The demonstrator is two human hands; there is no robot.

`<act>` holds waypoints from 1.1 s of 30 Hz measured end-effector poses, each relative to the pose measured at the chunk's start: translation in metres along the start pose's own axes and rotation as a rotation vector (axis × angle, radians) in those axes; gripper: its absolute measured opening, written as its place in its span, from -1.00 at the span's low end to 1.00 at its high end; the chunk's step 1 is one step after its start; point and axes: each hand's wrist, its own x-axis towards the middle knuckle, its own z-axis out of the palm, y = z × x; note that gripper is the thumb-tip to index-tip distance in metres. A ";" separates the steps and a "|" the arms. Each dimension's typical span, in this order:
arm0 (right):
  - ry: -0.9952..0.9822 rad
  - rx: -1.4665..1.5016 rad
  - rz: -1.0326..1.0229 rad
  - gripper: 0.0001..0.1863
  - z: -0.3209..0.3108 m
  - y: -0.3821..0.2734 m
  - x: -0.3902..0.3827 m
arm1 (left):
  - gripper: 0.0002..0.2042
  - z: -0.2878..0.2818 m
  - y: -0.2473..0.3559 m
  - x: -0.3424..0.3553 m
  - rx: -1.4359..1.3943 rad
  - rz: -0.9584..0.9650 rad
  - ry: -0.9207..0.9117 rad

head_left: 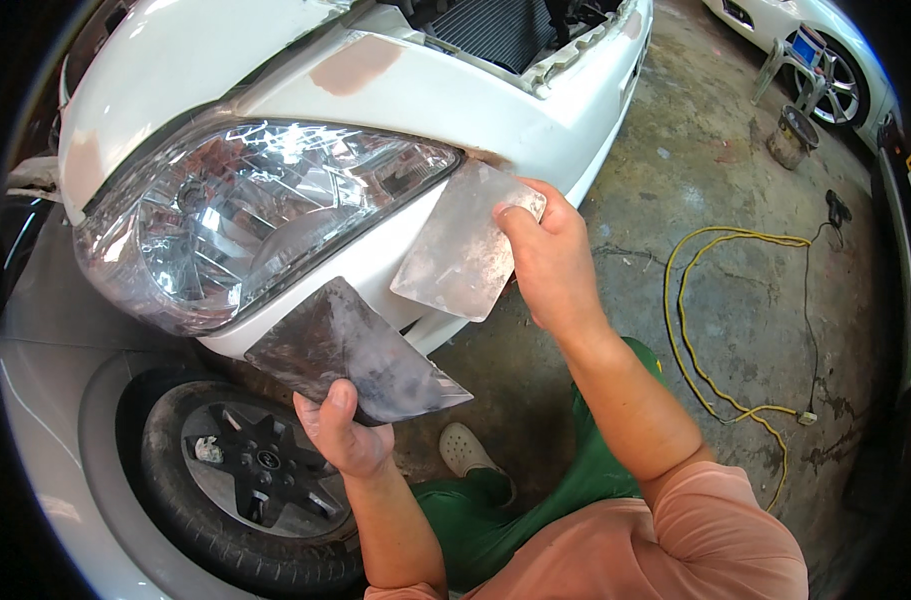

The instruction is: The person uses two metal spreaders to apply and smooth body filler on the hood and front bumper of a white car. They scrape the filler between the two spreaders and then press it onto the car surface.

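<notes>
My left hand (347,430) grips the lower edge of a dark, smudged flat plate (347,350), thumb on top. My right hand (550,255) holds a pale, scuffed flat spreader (463,240) by its right edge, thumb on its face. The two pieces are tilted and apart, just above the white bumper (565,130), below the clear headlight (255,220). A tan filler patch (355,62) shows on the white body. Part of the bumper is hidden behind both pieces.
A wheel (230,485) and grey body panel (45,380) are at lower left. On the concrete floor (655,170) lie a looped yellow cord (687,320) and a black tool (837,208). A bucket (792,137) and stool (767,70) stand near another car (855,45).
</notes>
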 end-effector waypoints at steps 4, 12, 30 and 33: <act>0.021 0.106 0.037 -0.59 0.004 0.003 -0.004 | -0.43 0.002 0.002 -0.002 0.005 0.020 0.023; 0.057 0.288 0.181 -0.56 0.006 0.004 -0.010 | -0.44 -0.001 0.008 -0.006 0.022 0.020 0.039; -0.236 -0.842 -0.365 -0.74 -0.044 -0.038 0.023 | -0.41 -0.013 0.015 -0.018 -0.023 -0.058 0.029; -0.253 -0.965 -0.408 -0.75 -0.038 -0.046 0.028 | -0.40 -0.012 0.017 -0.018 -0.012 -0.053 0.034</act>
